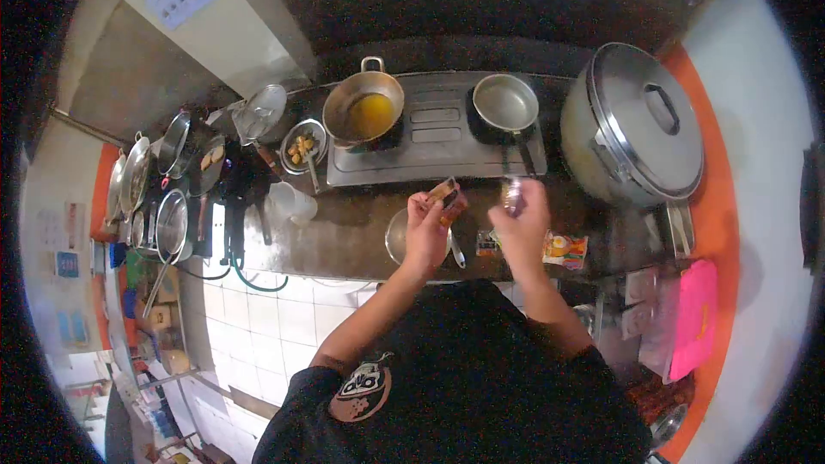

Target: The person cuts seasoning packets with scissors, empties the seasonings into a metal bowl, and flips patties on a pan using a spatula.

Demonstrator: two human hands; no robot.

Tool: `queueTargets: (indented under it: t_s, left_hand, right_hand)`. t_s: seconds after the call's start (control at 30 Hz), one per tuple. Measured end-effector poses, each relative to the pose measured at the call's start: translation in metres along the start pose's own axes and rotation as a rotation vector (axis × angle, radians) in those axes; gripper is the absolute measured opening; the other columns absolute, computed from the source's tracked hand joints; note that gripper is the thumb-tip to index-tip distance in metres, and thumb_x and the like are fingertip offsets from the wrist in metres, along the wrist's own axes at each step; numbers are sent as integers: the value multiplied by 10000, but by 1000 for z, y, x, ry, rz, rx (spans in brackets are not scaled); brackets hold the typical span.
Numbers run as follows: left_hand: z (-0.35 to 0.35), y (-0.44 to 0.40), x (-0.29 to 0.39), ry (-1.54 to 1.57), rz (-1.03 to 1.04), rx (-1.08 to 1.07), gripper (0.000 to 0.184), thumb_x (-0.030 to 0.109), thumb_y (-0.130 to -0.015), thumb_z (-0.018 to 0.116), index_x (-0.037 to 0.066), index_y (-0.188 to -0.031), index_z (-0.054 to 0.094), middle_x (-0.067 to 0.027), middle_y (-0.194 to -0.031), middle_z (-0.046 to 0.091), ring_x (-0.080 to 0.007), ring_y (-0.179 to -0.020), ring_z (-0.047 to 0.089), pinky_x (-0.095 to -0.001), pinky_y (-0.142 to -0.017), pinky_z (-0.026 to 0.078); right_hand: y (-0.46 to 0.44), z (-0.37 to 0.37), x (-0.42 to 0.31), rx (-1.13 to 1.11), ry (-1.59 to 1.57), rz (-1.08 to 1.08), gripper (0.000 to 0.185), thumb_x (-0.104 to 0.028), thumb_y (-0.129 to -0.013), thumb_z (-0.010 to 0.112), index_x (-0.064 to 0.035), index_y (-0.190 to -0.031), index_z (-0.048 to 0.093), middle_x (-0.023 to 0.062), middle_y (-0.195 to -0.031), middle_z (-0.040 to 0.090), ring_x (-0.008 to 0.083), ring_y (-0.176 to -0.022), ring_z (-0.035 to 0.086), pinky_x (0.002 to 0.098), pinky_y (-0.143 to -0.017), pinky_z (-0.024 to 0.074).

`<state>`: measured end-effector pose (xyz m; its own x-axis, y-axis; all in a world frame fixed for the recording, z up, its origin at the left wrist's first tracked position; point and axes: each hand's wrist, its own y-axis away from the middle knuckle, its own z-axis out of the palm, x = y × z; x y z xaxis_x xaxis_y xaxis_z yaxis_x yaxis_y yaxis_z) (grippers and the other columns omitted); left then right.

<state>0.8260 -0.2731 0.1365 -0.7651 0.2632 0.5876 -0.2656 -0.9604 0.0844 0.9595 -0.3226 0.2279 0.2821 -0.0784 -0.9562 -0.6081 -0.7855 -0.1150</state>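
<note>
My left hand (423, 236) is closed on a small brown and red sachet (447, 198), held up over the counter. To its right my right hand (524, 228) grips a small shiny packet (513, 192); blur hides its details. Below my left hand sits a metal bowl (396, 239), partly covered by the hand and wrist. A spoon (458, 251) shows at the bowl's right side, its handle toward me. Near my right forearm, a colourful food packet (565, 249) lies flat on the counter, partly hidden by the arm.
On the stove (436, 155) stand a pan of yellow liquid (371, 114) and a small saucepan (505, 103), handle toward me. A large lidded pot (636, 125) stands right. Leftward are a white cup (292, 203), a bowl of fried pieces (302, 148) and hanging strainers (172, 223).
</note>
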Motion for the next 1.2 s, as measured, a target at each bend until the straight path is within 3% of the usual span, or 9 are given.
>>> queueTargets:
  t_s: [0.13, 0.17, 0.27, 0.4, 0.5, 0.6, 0.7, 1.1, 1.2]
  left_hand:
    - [14, 11, -3, -120, -94, 11, 187, 64, -925, 461, 161, -1040, 348, -50, -1064, 505, -188, -982, 541, -349, -813, 464]
    - [19, 12, 2, -38, -165, 69, 199, 128, -935, 481, 155, -1099, 372, -48, -1084, 517, -152, -913, 539, -298, -754, 454]
    - [35, 14, 25, 232, -236, 44, 245, 191, -942, 490, 129, -1160, 396, -55, -1094, 536, -138, -900, 540, -274, -752, 455]
    - [24, 20, 19, -45, -116, 30, 225, 202, -951, 474, 95, -1145, 440, -73, -1107, 557, -153, -958, 557, -298, -777, 466]
    - [20, 20, 27, 31, -151, -36, 215, 162, -946, 476, 89, -1146, 445, -75, -1092, 571, -171, -1002, 557, -321, -818, 472]
    - [11, 21, 22, -3, -131, -2, 218, 138, -939, 482, 85, -1148, 448, -75, -1083, 581, -187, -1028, 553, -346, -864, 461]
    - [9, 25, 18, -34, -136, 2, 308, 197, -920, 527, 76, -1187, 432, -86, -1168, 536, -257, -1035, 561, -442, -934, 437]
    - [11, 29, 47, -490, -116, 66, 204, 95, -888, 582, 35, -1080, 551, -70, -1049, 598, -142, -936, 571, -275, -812, 471]
    - [12, 28, 43, -398, -79, 88, 185, 90, -885, 581, 26, -1058, 578, -61, -990, 620, -141, -871, 591, -266, -776, 479]
  right_hand:
    - [12, 47, 29, -219, -232, 118, 401, -48, -695, 700, -36, -1024, 470, 46, -910, 528, 153, -767, 536, 292, -690, 463]
    - [16, 47, 14, -298, -522, 184, 395, -72, -752, 672, -27, -1087, 467, 75, -982, 543, 178, -869, 552, 318, -760, 474]
    - [17, 52, 32, -354, -455, 176, 367, -28, -828, 587, -35, -1165, 443, 95, -984, 556, 136, -848, 586, 292, -733, 482]
    - [22, 40, 17, -437, -605, 321, 362, -99, -800, 634, -25, -1132, 509, 88, -1009, 570, 174, -925, 573, 334, -797, 493]
    - [18, 31, 10, -410, -489, 345, 336, -145, -786, 676, -23, -1077, 560, 94, -973, 601, 177, -888, 583, 337, -768, 492]
    - [3, 37, 20, -198, -23, -59, 319, -209, -764, 717, -21, -1000, 613, 87, -884, 623, 177, -846, 613, 309, -725, 487]
    - [0, 37, 25, -390, -105, 8, 325, -267, -748, 732, -23, -946, 648, 98, -844, 656, 189, -793, 632, 295, -728, 479]
    - [5, 30, 37, -510, -435, 171, 293, -183, -767, 715, -5, -981, 624, 49, -863, 646, 108, -754, 588, 259, -676, 481]
    - [8, 29, 24, -461, -435, 239, 288, -188, -767, 715, -6, -974, 636, 46, -848, 649, 108, -753, 587, 262, -679, 480]
